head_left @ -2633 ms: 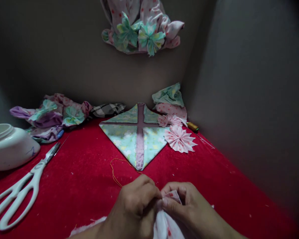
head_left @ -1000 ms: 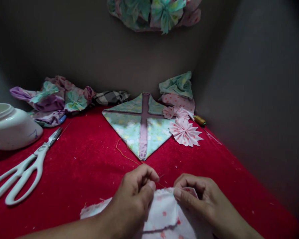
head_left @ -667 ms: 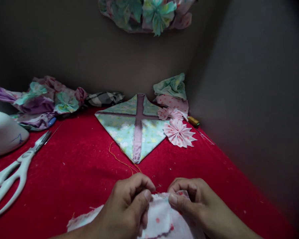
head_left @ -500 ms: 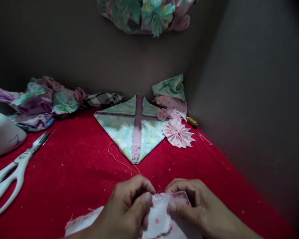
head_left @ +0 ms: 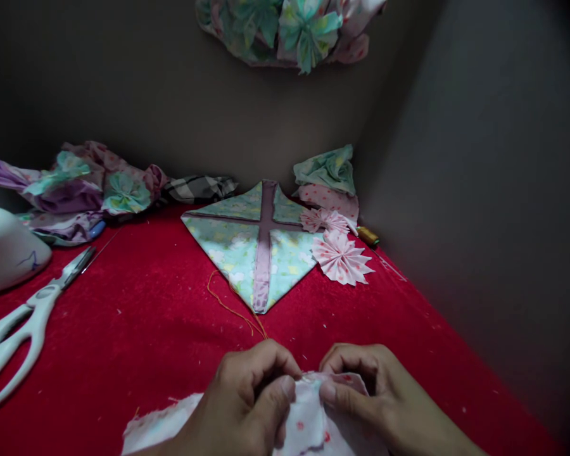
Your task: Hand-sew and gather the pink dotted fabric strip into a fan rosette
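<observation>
Between my hands at the near edge is a piece of white fabric (head_left: 304, 415) with red dots and a raw, frayed edge. My left hand (head_left: 251, 399) pinches its upper edge with thumb and forefinger. On the other side my right hand (head_left: 375, 396) grips the same edge between thumb and bent fingers. A needle, if one is there, cannot be made out. Orange thread (head_left: 228, 308) runs from the tip of a mint floral, diamond-shaped fabric piece (head_left: 232, 253) with a mauve cross down behind my left hand.
White-handled scissors (head_left: 38, 316) and a white iron-like object (head_left: 9, 253) are at left. Pleated pink rosettes (head_left: 342, 256) overlap the diamond piece, near a thread spool (head_left: 367, 235). Crumpled fabrics (head_left: 90, 183) line the wall; a ruffled cloth item (head_left: 285, 35) hangs above the red cloth (head_left: 161, 329).
Both hands have shifted slightly right and down in view with the dotted fabric, and its top edge is folded a little differently. The view has moved slightly too.
</observation>
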Motion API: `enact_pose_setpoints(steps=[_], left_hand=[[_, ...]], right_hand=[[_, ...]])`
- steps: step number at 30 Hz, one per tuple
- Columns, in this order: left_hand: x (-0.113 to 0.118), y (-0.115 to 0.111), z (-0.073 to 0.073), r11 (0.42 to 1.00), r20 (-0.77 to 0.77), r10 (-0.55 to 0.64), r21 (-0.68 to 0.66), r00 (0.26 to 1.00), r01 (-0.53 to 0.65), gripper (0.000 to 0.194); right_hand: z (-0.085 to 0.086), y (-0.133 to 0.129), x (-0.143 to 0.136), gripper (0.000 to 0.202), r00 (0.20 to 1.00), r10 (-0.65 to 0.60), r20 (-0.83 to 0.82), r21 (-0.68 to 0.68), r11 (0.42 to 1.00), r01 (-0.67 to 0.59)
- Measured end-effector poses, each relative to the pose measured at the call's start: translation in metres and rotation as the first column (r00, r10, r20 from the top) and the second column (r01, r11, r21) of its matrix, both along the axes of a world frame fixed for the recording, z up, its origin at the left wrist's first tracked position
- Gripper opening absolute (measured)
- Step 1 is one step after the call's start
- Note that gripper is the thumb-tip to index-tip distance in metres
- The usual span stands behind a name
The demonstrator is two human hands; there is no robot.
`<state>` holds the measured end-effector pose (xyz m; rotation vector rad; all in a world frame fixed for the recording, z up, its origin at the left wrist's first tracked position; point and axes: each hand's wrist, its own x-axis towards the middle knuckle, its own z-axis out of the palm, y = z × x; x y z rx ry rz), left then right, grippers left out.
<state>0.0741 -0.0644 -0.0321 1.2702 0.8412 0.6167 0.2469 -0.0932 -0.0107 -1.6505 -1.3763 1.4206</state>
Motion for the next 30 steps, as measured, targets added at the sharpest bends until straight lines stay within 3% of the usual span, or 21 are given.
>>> enact_pose_setpoints(steps=[8, 17, 22, 25, 30], left_hand=[[-0.0022, -0.0017, 0.0023, 0.998, -0.021, -0.047, 0.048, 0.999, 0.048, 0.016], [-0.0023, -0.0026, 0.0019, 0.994, -0.036, -0.020, 0.110, 0.999, 0.024, 0.015], [-0.0021, -0.0005, 0.0013, 0.985, -0.058, -0.005, 0.173, 0.998, 0.015, 0.013], [-0.0045, 0.0027, 0.0036, 0.968, -0.091, -0.059, 0.237, 0.994, 0.079, 0.012], [-0.0084, 0.0045, 0.0059, 0.966, -0.080, -0.119, 0.220, 0.990, 0.134, 0.012]], right_hand=[[-0.0016, -0.0001, 0.0036, 0.016, 0.993, 0.040, 0.108, 0.134, 0.989, -0.055], [-0.0019, 0.0000, -0.0003, 0.017, 0.996, -0.033, 0.087, 0.107, 0.994, 0.024], [-0.0027, -0.0030, -0.0013, 0.023, 0.994, -0.012, 0.108, 0.129, 0.992, -0.002], [-0.0051, -0.0046, -0.0007, 0.026, 0.987, 0.009, 0.162, 0.147, 0.989, -0.034], [-0.0083, -0.0058, 0.0008, 0.031, 0.963, 0.029, 0.269, 0.200, 0.976, -0.085]])
